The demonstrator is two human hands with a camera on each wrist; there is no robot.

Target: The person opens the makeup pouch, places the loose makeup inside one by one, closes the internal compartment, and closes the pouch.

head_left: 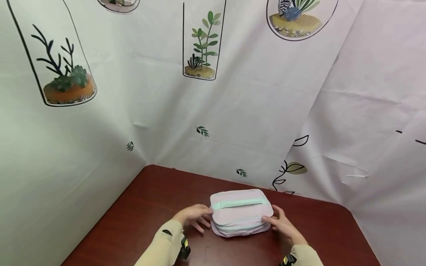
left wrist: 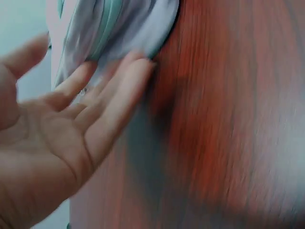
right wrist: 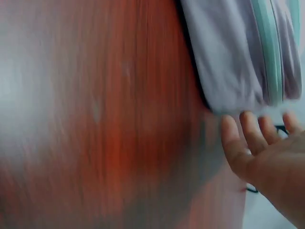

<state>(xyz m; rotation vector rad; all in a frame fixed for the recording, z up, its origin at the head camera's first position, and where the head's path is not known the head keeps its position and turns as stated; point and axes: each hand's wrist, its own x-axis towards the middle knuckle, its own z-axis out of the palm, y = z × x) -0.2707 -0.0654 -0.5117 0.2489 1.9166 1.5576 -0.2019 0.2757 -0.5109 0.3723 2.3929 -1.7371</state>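
Note:
A pale pink zippered pouch with a mint-green strap handle across its top lies on the dark red wooden table. My left hand is at the pouch's left end, fingers extended and fingertips right at its side. At the opposite end is my right hand, its fingers loosely bent, with the thumb near the top front corner. In the left wrist view the fingers overlap the pouch's lower edge. The right wrist view has the fingertips just at the pouch's end, beside the mint-green zipper band.
White cloth printed with plants in glass jars hangs behind the table and along its left side. The table's far edge runs close behind the pouch. A dark wrist strap sits on the left sleeve, another on the right.

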